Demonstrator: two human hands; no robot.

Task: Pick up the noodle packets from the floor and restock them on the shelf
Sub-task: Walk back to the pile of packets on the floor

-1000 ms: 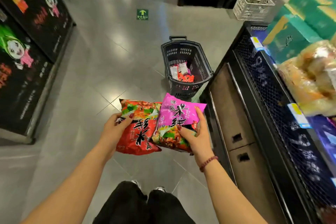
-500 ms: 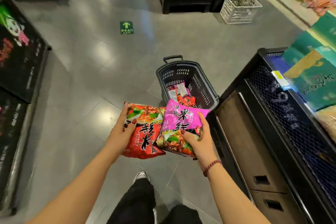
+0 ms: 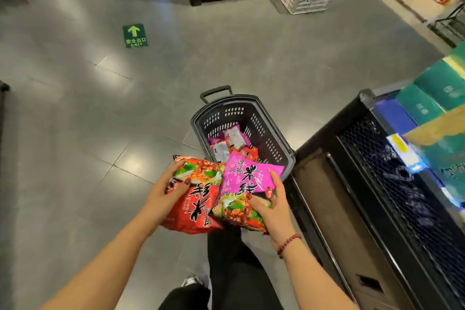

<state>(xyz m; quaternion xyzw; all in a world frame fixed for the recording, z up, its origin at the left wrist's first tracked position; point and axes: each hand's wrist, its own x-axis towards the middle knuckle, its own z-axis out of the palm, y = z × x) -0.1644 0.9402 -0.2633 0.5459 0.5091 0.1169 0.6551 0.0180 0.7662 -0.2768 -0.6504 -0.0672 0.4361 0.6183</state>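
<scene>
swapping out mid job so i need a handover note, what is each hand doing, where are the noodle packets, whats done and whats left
Left hand: grips the red noodle packet.
Right hand: grips the pink noodle packet, which overlaps the red one.
More packets lie in the dark basket on the floor, beside the shelf on the right.
Done: two packets picked up.
Left: put both on the shelf, then the basket's packets.

Bright, even overhead light; pale glare patches sit on the glossy tiled floor (image 3: 113,70) at left. Wide-angle distortion bends the shelf (image 3: 392,184) at the right edge, where the green boxes (image 3: 442,88) are smeared with blur. The red noodle packet (image 3: 198,199) and pink noodle packet (image 3: 249,178) look sharp
</scene>
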